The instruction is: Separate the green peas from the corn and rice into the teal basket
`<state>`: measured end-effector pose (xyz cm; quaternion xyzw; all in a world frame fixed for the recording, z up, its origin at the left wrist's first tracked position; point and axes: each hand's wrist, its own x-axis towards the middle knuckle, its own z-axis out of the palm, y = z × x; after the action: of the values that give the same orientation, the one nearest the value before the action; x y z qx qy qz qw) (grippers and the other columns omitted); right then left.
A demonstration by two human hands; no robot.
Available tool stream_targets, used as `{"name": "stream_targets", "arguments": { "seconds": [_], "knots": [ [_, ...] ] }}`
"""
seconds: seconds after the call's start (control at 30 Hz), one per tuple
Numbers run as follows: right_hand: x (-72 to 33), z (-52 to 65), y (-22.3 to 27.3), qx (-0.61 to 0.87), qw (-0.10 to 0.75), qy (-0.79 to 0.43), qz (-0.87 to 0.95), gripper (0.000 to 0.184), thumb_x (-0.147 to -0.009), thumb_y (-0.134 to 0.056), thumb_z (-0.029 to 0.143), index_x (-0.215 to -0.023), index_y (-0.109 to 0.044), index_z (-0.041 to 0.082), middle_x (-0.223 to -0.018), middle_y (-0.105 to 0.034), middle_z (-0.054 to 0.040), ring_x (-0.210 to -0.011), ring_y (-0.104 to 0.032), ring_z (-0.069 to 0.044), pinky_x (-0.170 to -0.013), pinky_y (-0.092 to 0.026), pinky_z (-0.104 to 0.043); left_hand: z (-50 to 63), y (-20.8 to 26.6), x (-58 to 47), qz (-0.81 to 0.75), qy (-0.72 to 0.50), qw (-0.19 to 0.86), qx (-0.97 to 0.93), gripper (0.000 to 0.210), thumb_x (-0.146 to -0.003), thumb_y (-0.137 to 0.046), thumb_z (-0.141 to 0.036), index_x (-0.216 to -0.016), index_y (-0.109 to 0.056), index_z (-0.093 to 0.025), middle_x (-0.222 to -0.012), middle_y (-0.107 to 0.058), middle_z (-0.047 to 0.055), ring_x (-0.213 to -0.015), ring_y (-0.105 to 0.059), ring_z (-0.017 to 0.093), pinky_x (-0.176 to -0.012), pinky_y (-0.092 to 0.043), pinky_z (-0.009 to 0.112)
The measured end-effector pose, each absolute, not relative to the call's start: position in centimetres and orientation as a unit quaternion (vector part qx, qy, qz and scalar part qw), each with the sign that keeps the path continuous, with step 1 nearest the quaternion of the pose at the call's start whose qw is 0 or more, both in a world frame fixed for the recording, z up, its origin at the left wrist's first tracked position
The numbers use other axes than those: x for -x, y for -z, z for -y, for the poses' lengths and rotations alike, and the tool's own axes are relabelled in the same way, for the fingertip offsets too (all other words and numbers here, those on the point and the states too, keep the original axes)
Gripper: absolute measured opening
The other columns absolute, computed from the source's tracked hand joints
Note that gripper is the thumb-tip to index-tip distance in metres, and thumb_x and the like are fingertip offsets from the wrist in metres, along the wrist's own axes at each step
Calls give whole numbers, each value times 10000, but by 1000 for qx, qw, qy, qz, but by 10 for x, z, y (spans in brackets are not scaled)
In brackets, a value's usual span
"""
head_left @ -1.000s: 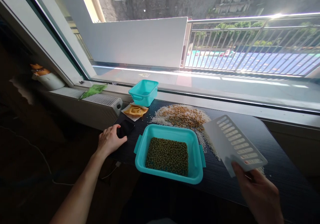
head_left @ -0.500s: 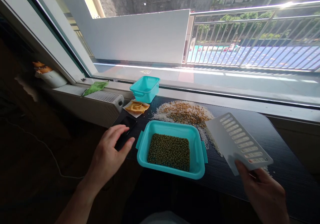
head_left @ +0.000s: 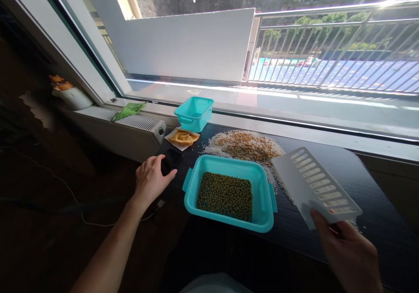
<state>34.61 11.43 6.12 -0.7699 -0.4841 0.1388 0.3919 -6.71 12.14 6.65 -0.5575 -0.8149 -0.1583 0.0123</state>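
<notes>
My left hand [head_left: 152, 177] is at the black phone [head_left: 170, 161] on the left part of the table, thumb and index finger at its edges. My right hand [head_left: 348, 245] grips a flat, pale plastic slotted plate [head_left: 296, 177] by its near edge, tilted above the table's right side. Between my hands stands a turquoise basin [head_left: 229, 226], with green mung beans [head_left: 225, 197] over its bottom. Behind the basin lies a spread heap of yellow soybeans [head_left: 252, 145] mixed with white grains [head_left: 218, 146], some of them partly behind the plate.
A smaller turquoise basket [head_left: 195, 114] stands at the table's back left beside yellow food on white paper [head_left: 183, 138]. The window [head_left: 196, 44] borders the back. To the left, a radiator [head_left: 140, 131] carries a green cloth [head_left: 130, 111] and a pot [head_left: 73, 98]. A white cable [head_left: 81, 216] hangs below.
My left hand has moved forward onto the phone, its fingers now at the edges. The slotted plate stays in my right hand, almost still. The whole view has shifted slightly.
</notes>
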Motion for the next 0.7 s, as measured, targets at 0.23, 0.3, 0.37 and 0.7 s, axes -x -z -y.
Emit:
{"name": "stream_targets", "arguments": {
  "seconds": [0.23,0.3,0.37,0.7],
  "knots": [
    [-334,-118,-73,786,379,-180,454,344,-518,-611,560,-655,-710,261,-681,-766,-78,-761,-734,-358,-653,-567,-421,-143,-39,87,843,83,-8,531,517,-802,-560,-387,-1263,-504,-161,-1246,-630,188,-1166,-579,391,-958,-431,509],
    [-333,-118,-72,789,377,-180,450,345,-519,-612,560,-668,-710,265,-669,-757,-65,-771,-732,-357,-662,-563,-424,-145,-37,88,844,79,-8,530,496,-792,-565,-390,-1231,-517,-166,-1251,-630,175,-1181,-572,378,-960,-435,473],
    [-334,-118,-71,791,375,-175,451,327,-519,-620,558,-657,-699,273,-661,-750,-58,-781,-728,-358,-674,-560,-428,-147,-36,89,846,77,-7,528,470,-786,-569,-386,-1198,-532,-164,-1236,-638,169,-1187,-568,370,-967,-433,454],
    [-333,-117,-75,798,367,-194,438,347,-497,-624,563,-671,-696,272,-704,-761,-75,-840,-721,-379,-765,-555,-461,-134,-39,90,840,95,-1,535,713,-816,-569,-516,-1394,-391,-137,-1337,-570,213,-1235,-541,398,-990,-407,519]
  ]
}}
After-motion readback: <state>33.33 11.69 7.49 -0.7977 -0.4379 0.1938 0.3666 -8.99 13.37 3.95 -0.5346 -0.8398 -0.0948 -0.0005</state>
